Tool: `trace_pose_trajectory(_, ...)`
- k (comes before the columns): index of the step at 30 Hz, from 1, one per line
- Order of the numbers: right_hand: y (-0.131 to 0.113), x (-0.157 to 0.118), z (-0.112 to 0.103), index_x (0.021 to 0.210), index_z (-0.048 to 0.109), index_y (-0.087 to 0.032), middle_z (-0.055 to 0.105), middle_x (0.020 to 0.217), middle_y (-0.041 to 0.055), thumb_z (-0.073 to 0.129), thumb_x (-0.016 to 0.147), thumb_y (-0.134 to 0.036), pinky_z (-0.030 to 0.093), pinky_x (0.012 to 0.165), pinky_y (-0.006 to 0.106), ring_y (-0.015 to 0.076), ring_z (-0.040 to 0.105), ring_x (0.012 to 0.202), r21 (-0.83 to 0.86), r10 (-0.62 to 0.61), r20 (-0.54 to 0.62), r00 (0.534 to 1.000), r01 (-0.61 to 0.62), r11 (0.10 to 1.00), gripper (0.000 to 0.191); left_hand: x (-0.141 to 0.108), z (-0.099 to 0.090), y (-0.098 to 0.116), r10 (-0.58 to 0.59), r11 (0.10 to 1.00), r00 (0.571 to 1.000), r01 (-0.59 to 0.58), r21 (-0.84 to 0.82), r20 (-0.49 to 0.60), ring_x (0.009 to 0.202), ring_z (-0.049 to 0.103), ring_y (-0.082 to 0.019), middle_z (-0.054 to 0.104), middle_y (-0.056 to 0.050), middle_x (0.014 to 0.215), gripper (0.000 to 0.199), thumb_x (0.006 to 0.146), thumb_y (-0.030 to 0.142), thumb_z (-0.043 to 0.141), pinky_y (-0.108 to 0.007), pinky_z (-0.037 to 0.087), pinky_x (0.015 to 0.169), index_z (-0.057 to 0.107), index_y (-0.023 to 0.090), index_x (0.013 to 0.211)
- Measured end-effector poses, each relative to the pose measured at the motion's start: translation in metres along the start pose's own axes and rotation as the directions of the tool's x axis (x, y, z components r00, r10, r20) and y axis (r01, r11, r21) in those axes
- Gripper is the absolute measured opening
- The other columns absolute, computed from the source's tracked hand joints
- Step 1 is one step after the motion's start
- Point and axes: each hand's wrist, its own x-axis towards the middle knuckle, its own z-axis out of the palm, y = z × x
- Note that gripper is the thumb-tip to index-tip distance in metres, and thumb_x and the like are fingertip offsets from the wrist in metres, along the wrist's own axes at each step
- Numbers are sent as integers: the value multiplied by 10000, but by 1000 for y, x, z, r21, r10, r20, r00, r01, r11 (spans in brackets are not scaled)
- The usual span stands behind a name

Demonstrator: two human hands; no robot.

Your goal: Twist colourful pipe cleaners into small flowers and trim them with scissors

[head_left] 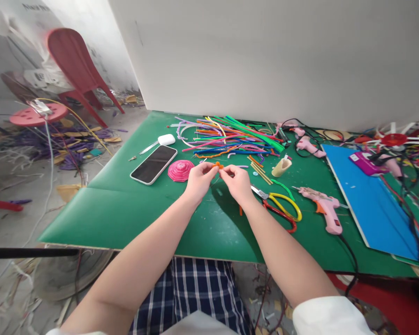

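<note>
Between my two hands, above the green table (150, 209), is a small orange fuzzy piece (217, 165). My left hand (200, 181) pinches its left side with thumb and forefinger. Its right side is pinched by my right hand (236, 181). A round pink coiled piece (180, 170) lies just left of my left hand. Behind both hands spreads a pile of coloured fuzzy stems (230, 137). Scissors with yellow and red handles (286, 207) lie to the right of my right hand, partly behind my forearm.
A phone (154, 164) and a white case (166, 139) lie at the left. A pink glue gun (323, 207), a beige cylinder (281, 167) and a blue board (373, 204) are at the right. A pale panel (265, 56) stands behind the table.
</note>
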Motion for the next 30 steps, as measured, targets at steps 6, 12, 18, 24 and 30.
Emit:
trace_pose_trajectory(6, -1, -4, 4, 687, 634, -188, 651, 676, 22, 511, 783, -313, 445, 622, 268, 154, 583, 610, -134, -87, -46, 995, 80, 988, 199, 1, 1, -2, 31, 999, 999, -31, 29, -15, 649, 552, -125, 628, -15, 713, 204, 695, 357, 623, -251, 435, 627, 621, 156, 726)
trace_pose_trajectory(12, 0, -3, 2, 755, 672, -195, 685, 765, 43, 504, 800, -312, 465, 661, 286, 174, 612, 671, -206, -141, -54, 988, 128, 970, 209, 2, 1, -2, 36, 999, 999, -36, 35, -13, 687, 573, -138, 638, -29, 753, 212, 714, 358, 606, -251, 452, 621, 618, 152, 759)
trace_pose_trajectory(18, -2, 4, -11, 853, 684, -192, 696, 837, 49, 489, 820, -375, 484, 694, 293, 185, 632, 773, -91, -96, -86, 992, 88, 992, 270, 0, 1, 4, -46, 998, 999, 47, -30, 9, 770, 629, -189, 660, -48, 749, 242, 687, 375, 632, -265, 479, 619, 612, 151, 778)
trace_pose_trajectory(24, 0, 5, -12, 739, 686, -190, 671, 789, 46, 549, 771, -306, 490, 654, 284, 174, 614, 738, -92, -135, -65, 989, 129, 987, 182, 0, 1, 4, -40, 999, 997, 39, 16, 70, 784, 639, -199, 671, -46, 764, 214, 670, 342, 651, -276, 483, 635, 632, 159, 780)
trace_pose_trajectory(30, 3, 7, -11, 743, 669, -185, 673, 737, 34, 561, 757, -344, 476, 671, 310, 176, 608, 704, -69, -45, 17, 999, 46, 997, 193, 1, -1, 4, -4, 1000, 999, 5, -21, 52, 713, 627, -155, 639, -11, 683, 192, 687, 290, 649, -247, 472, 615, 600, 167, 826)
